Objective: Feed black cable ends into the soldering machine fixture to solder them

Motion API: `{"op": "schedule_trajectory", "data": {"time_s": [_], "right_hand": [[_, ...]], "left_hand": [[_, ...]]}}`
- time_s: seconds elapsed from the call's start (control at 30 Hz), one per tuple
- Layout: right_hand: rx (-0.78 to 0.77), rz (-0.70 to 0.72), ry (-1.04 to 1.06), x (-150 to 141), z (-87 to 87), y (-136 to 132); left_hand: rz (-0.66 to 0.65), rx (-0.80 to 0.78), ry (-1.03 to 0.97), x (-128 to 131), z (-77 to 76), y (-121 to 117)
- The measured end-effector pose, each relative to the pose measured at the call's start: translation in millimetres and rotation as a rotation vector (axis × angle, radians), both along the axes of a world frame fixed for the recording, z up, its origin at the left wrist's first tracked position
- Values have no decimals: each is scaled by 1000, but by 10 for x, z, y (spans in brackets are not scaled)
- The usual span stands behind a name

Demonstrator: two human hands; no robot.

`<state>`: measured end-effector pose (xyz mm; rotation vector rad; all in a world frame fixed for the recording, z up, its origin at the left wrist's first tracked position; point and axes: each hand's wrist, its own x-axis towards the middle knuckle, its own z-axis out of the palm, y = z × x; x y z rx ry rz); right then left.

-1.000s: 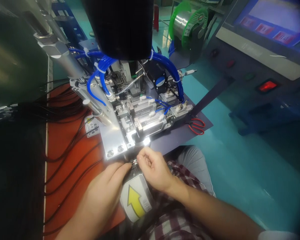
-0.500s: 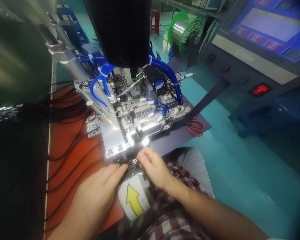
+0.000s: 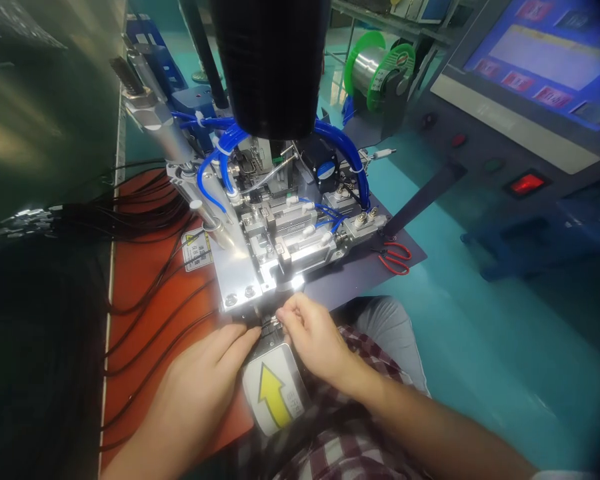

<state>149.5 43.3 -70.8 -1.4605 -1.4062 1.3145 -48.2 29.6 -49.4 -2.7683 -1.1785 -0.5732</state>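
My left hand (image 3: pixel 200 387) lies on the orange mat with its fingers together, the tips pressed to a small metal connector (image 3: pixel 269 325) at the front of the machine fixture (image 3: pixel 260 267). Opposite it, my right hand (image 3: pixel 314 337) is curled in a pinch on the same small connector. The part sits just below the lit slot of the fixture and above a white plate with a yellow arrow (image 3: pixel 275 397). What the fingertips hold is mostly hidden.
Black cables (image 3: pixel 145 267) spread over the orange mat (image 3: pixel 140 313) at left. Blue air hoses (image 3: pixel 345 160) loop over the fixture under a black cylinder (image 3: pixel 273 60). Red-handled scissors (image 3: pixel 395 257) lie at right, a green wire spool (image 3: pixel 375 67) behind, a control panel (image 3: pixel 525 100) far right.
The view has shifted a little; both hands stay pinched at the connector in front of the fixture, barely moved.
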Motion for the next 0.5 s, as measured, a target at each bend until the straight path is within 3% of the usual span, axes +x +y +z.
{"op": "schedule_trajectory", "data": {"time_s": [0.17, 0.37, 0.5], "right_hand": [[-225, 0, 239, -10, -32, 29], [-218, 29, 273, 18, -38, 40], [-214, 28, 281, 18, -60, 41]], "left_hand": [[106, -123, -7, -23, -41, -41], [135, -330, -128, -37, 37, -4], [188, -342, -104, -93, 101, 9]]}}
